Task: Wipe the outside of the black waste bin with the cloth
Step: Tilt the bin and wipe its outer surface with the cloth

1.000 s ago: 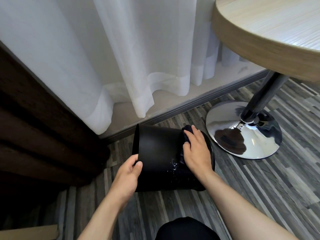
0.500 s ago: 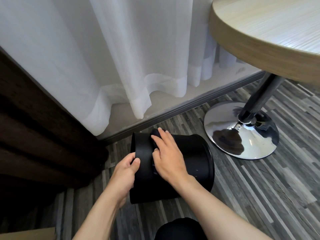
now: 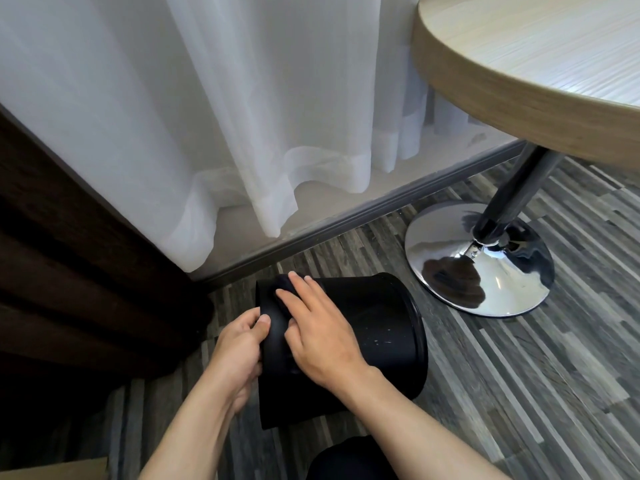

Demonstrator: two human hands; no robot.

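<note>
The black waste bin lies on its side on the striped floor, its open rim to the left. My left hand grips that rim, thumb on the outer wall. My right hand lies flat on the bin's upper side near the rim and presses a dark cloth against it. Only a small fold of the cloth shows past my fingertips; the rest is hidden under the palm. A few pale specks dot the bin's wall toward its base.
A round wooden table stands at the right on a dark pole and chrome base, close to the bin's base. White curtains hang behind. Dark furniture fills the left. A cardboard edge and my dark-clad knee sit below.
My right hand slid the cloth from the bin's base end leftward along its wall to the rim. The bin rolled slightly. My left hand kept its hold on the rim.
</note>
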